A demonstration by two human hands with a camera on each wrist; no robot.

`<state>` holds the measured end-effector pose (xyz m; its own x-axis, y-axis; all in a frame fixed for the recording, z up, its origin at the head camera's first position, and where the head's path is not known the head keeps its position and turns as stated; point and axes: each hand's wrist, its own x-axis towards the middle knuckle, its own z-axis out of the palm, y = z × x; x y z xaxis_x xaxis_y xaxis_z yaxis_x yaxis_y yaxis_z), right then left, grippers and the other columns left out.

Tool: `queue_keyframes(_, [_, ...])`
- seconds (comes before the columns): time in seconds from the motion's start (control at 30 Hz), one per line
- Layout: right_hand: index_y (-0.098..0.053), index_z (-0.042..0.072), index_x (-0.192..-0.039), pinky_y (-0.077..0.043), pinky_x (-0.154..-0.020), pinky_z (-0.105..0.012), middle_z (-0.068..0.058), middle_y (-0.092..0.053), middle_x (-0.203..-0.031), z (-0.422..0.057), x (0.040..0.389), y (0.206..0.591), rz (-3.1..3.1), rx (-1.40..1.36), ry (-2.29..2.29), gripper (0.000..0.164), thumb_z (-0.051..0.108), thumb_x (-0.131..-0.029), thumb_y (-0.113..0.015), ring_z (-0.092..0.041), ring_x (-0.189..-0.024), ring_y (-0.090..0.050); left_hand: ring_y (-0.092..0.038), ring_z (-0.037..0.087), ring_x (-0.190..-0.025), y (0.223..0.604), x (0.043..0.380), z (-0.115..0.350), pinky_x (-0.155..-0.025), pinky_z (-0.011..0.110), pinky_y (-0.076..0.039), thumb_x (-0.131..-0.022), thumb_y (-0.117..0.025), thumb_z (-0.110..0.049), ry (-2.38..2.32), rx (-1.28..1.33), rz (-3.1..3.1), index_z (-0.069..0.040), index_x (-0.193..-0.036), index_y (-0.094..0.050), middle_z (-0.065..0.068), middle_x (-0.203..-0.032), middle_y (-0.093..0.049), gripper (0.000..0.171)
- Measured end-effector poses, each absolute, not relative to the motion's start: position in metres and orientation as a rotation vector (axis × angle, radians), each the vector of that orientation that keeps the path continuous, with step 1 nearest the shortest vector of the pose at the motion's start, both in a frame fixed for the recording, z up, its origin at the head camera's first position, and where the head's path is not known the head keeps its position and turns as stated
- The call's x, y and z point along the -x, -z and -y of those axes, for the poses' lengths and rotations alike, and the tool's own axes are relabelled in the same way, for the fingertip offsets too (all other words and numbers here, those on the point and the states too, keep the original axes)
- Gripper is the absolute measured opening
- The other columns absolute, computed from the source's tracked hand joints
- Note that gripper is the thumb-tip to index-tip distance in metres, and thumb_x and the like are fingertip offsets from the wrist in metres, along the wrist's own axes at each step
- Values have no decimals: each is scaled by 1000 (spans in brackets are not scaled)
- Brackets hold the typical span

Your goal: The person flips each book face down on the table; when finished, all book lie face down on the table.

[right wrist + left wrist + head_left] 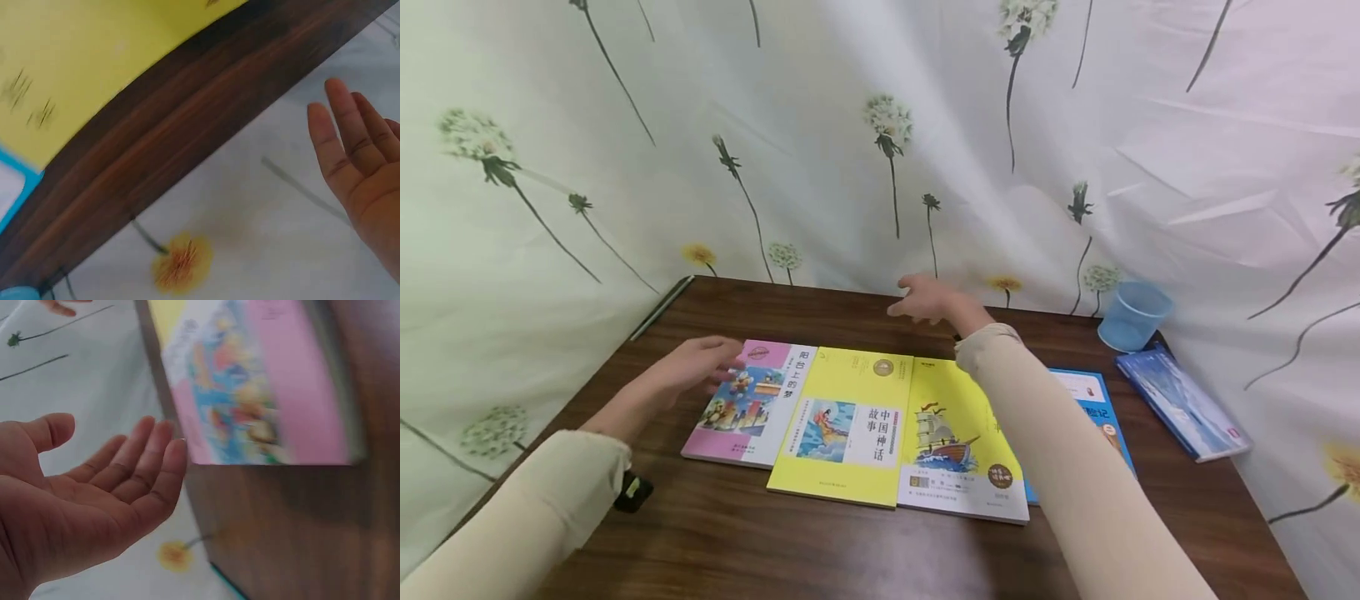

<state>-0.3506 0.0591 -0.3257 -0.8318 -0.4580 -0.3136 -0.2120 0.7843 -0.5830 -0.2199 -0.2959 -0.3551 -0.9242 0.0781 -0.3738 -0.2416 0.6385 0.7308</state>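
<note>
My left hand (696,364) hovers at the left edge of a pink-and-white book (752,408), fingers loosely extended; nothing is held in the left wrist view either. Above the table's back part, behind the books, hangs my right hand (931,300), also holding nothing. The books lie flat in a row: right of the pink one comes a yellow book (850,375), then a yellow-and-white book (940,450) with a sailing ship. My right sleeve crosses over that one and hides part of it. A blue book (1097,400) at the right end is partly covered too.
At the back right stands a light blue cup (1135,317), with a blue picture-covered book or box (1183,400) in front of it. A thin dark stick (662,308) lies along the left table edge. Dandelion-printed curtain (820,167) borders the table behind and on both sides.
</note>
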Motion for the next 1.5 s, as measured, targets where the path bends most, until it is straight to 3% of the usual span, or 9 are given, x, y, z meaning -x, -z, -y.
queue_keyframes(0.23, [-24, 18, -160, -53, -101, -45, -11, -47, -152, -15, 344, 349, -2453, 445, 821, 73, 33, -99, -62, -30, -121, -62, -60, 39, -120, 376, 185, 322, -87, 42, -55, -106, -36, -46, -1204, 261, -2399, 10, -151, -24, 35, -145, -45, 73])
queue_keyframes(0.53, [-24, 19, -160, -56, -95, -41, -9, -50, -150, 20, 335, 380, -2470, 421, 835, 78, 30, -96, -67, -28, -108, -64, -65, 22, -105, 388, 158, 329, -88, 42, -57, -107, -38, -45, -1268, 305, -2318, 11, -149, -27, 30, -138, -55, 71])
queue_keyframes(0.77, [-27, 18, -158, -56, -90, -39, -7, -49, -150, 42, 321, 394, -2451, 475, 836, 77, 31, -94, -69, -26, -100, -61, -66, 21, -103, 386, 145, 329, -87, 42, -58, -107, -39, -44, -1317, 344, -2269, 10, -148, -30, 27, -132, -60, 68])
queue_keyframes(1.0, [-29, 20, -157, -55, -91, -37, -7, -53, -144, 53, 318, 397, -2459, 427, 839, 78, 30, -93, -71, -25, -101, -58, -65, 24, -110, 384, 139, 328, -87, 42, -57, -105, -43, -48, -1310, 402, -2253, 7, -149, -31, 28, -139, -55, 72])
queue_keyframes(1.23, [-29, 20, -157, -53, -84, -35, -6, -54, -138, 59, 323, 399, -2459, 417, 853, 81, 29, -90, -73, -24, -95, -57, -66, 27, -112, 379, 133, 332, -87, 43, -58, -108, -35, -39, -1370, 432, -2232, 8, -153, -17, 38, -149, -33, 68])
queue_keyframes(1.5, [-30, 24, -157, -54, -94, -38, -5, -48, -151, 74, 324, 407, -2410, 443, 910, 84, 28, -87, -76, -24, -105, -57, -67, 22, -107, 383, 123, 338, -85, 41, -59, -107, -37, -40, -1516, 492, -2097, 8, -154, -10, 39, -148, -34, 72])
